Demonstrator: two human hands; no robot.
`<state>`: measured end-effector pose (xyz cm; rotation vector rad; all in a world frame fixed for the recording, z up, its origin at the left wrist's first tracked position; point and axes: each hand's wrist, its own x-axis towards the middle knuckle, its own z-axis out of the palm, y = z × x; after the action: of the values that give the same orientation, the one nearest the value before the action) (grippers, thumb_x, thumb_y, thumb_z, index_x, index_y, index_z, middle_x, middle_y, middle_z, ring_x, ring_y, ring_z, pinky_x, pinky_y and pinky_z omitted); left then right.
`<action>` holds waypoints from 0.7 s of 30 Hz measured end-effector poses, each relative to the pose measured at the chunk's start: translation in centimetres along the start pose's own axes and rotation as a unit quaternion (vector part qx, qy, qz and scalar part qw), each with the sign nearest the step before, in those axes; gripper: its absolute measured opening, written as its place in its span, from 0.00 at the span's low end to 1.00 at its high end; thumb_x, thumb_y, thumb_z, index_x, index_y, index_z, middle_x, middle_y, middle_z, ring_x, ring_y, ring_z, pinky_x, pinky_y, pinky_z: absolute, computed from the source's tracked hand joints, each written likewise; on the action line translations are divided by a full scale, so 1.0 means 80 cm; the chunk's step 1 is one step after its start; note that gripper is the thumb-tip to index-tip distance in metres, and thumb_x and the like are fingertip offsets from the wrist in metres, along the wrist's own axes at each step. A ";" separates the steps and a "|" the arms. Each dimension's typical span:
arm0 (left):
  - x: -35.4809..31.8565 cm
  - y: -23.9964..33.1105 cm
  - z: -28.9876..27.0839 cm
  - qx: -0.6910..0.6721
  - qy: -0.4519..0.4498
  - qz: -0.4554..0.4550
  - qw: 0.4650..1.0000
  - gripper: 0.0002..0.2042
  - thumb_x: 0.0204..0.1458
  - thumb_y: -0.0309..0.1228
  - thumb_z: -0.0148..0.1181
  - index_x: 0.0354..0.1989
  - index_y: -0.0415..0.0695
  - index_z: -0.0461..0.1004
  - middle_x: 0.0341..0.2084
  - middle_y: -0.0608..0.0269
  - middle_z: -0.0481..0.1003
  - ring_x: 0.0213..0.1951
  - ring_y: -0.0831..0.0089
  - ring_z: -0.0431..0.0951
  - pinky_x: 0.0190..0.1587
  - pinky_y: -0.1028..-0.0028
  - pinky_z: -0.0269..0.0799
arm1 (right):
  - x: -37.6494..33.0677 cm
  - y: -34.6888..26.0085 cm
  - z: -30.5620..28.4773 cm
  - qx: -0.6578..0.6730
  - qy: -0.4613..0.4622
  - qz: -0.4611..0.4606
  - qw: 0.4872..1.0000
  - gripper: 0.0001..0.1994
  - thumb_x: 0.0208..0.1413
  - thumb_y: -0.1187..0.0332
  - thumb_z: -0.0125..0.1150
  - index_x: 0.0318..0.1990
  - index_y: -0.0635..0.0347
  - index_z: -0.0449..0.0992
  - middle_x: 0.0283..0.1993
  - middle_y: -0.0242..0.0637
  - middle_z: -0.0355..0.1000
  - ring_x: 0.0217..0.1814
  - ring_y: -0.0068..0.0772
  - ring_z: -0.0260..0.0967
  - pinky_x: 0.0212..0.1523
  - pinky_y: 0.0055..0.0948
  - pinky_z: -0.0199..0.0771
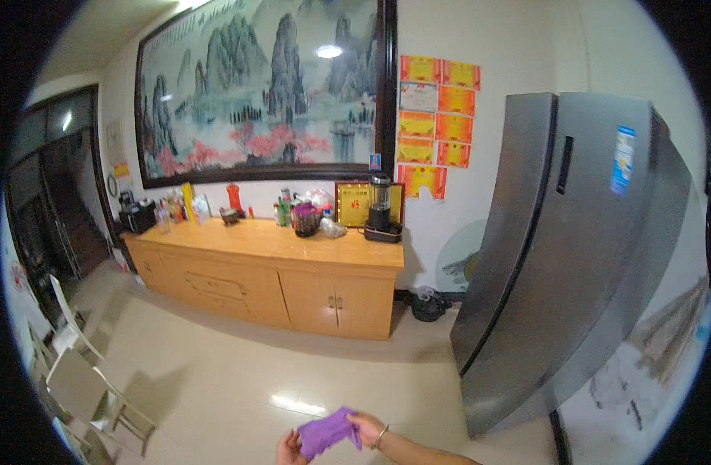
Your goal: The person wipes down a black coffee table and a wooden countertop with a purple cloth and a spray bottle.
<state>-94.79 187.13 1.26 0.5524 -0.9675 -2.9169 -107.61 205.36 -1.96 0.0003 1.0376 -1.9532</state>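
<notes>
A folded purple cloth (324, 435) is stretched between my two hands at the lower middle of the view, above the tiled floor. My left hand (290, 449) grips its left end, with the fingers closed on the edge. At the upper right corner, my right hand (366, 428) pinches the cloth, and a loose flap hangs down beside the fingers. A bracelet (381, 435) circles my right wrist. Only the fingers and part of the left hand show at the lower rim.
Ahead stands a long wooden sideboard (293, 252) bearing a blender (381, 209), a basket (305, 221) and several bottles. A tall grey refrigerator (565, 256) rises at the right. A black bag (428, 306) lies between them. Pale chairs (80, 387) stand at the left.
</notes>
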 end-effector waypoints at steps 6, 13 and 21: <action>0.209 0.049 0.148 0.076 -0.104 -0.081 0.988 0.18 0.57 0.26 0.52 0.56 0.37 0.65 0.47 0.56 0.74 0.48 0.62 0.76 0.51 0.63 0.74 | 0.052 -0.209 -0.047 0.084 0.070 -0.184 0.977 0.11 0.63 0.68 0.49 0.49 0.63 0.72 0.49 0.40 0.74 0.50 0.34 0.71 0.54 0.37 0.71; 0.525 0.015 0.126 0.127 -0.031 -0.141 0.981 0.13 0.54 0.24 0.55 0.47 0.37 0.71 0.38 0.61 0.76 0.38 0.69 0.77 0.42 0.71 0.74 | 0.243 -0.312 -0.230 0.133 0.147 -0.135 0.971 0.11 0.62 0.71 0.50 0.49 0.65 0.71 0.45 0.40 0.74 0.49 0.38 0.71 0.56 0.39 0.68; 0.786 0.104 0.190 0.191 0.113 -0.020 0.975 0.17 0.49 0.20 0.58 0.48 0.37 0.68 0.37 0.61 0.75 0.36 0.70 0.76 0.37 0.73 0.74 | 0.497 -0.517 -0.268 0.093 0.132 -0.116 0.980 0.10 0.61 0.73 0.51 0.47 0.65 0.72 0.46 0.40 0.74 0.50 0.36 0.71 0.55 0.38 0.70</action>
<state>-159.61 181.11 -3.01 0.9034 -1.5035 -2.6267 -168.73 201.65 -3.42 0.2593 1.0576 -2.3026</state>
